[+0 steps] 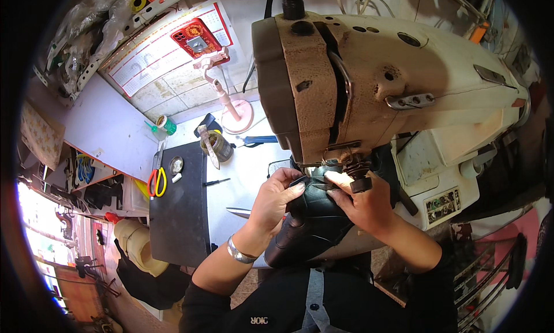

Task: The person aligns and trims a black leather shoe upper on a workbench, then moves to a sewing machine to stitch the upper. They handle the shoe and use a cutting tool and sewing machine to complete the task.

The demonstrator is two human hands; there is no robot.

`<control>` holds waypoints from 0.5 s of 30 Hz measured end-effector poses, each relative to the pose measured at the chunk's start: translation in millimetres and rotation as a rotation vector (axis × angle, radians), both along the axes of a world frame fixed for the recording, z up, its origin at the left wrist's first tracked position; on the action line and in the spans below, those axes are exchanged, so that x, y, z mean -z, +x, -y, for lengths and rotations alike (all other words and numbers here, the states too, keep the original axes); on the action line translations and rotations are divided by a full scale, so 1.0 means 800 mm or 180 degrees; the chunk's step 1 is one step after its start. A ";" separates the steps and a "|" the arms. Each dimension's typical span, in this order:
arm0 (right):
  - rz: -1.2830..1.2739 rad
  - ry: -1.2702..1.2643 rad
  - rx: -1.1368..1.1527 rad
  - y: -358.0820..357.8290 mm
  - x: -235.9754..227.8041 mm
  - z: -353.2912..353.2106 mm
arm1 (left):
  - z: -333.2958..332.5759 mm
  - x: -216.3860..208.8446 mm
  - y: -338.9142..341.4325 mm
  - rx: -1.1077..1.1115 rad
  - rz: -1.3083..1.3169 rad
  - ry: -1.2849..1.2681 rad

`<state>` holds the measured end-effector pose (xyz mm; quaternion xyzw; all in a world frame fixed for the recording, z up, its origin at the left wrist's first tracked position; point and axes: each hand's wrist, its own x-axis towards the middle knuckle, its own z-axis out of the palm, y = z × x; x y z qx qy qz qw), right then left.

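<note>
A black leather item [314,217], possibly a shoe, lies under the head of a large worn sewing machine [369,85]. My left hand [277,197] pinches an edge of the leather between thumb and fingers, just left of the needle area. On the other side, my right hand [366,200] grips the leather close to the machine's presser area. The machine head and my fingers partly cover the spot between both hands, so the needle point cannot be made out. The rounded lower part of the leather item hangs toward my body.
Left on the table lie a black mat [179,217], scissors [157,182] with red and yellow handles and a blade [238,212]. A tin [217,147] stands behind, near a pink phone stand [236,115] holding a red-cased phone [197,41]. At right sits a tray of small parts [442,206].
</note>
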<state>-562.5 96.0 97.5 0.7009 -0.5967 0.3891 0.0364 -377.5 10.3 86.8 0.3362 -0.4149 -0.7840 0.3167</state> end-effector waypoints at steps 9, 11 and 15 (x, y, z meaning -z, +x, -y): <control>-0.0027 0.0039 0.0089 0.004 -0.003 0.000 | 0.002 0.000 -0.001 0.0018 -0.0034 -0.0116; -0.0043 0.0027 0.0074 0.004 -0.002 0.000 | 0.003 0.001 0.000 0.0009 -0.0053 -0.0097; 0.0068 0.0007 -0.0015 0.000 0.004 0.002 | 0.006 0.006 0.000 0.0022 -0.0112 0.0008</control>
